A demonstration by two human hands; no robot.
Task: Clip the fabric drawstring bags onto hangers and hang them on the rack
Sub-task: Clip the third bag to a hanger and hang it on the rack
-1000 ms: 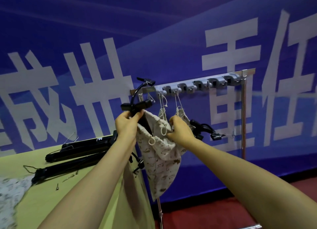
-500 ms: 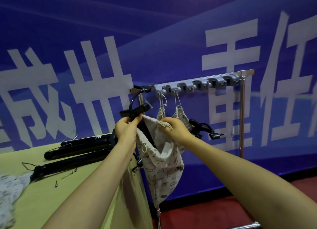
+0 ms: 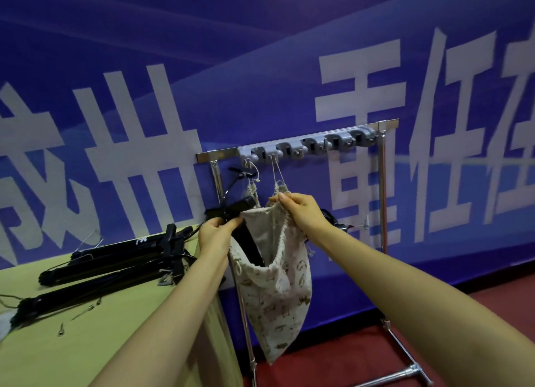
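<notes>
Two bare forearms reach in from the bottom of the frame, with no sleeves covering them. The left hand (image 3: 215, 236) and right hand (image 3: 304, 211) wear no gloves, rings, watches or bracelets. Fingernails look short and unpainted.

Backdrop: a blue banner (image 3: 260, 53) fills the wall behind, printed with big white characters (image 3: 139, 143).
Counter: yellow-green top (image 3: 95, 337) at lower left, its cloth hanging down over the near edge.
On the counter: two folded black tripods (image 3: 110, 259) lying side by side, close together; a small screw (image 3: 60, 332) and a thin metal pin (image 3: 84, 312) lie near them.
Counter's left edge: a scrap of pale cloth (image 3: 3, 324), mostly cut off.
Floor: dark red (image 3: 347, 363).
</notes>
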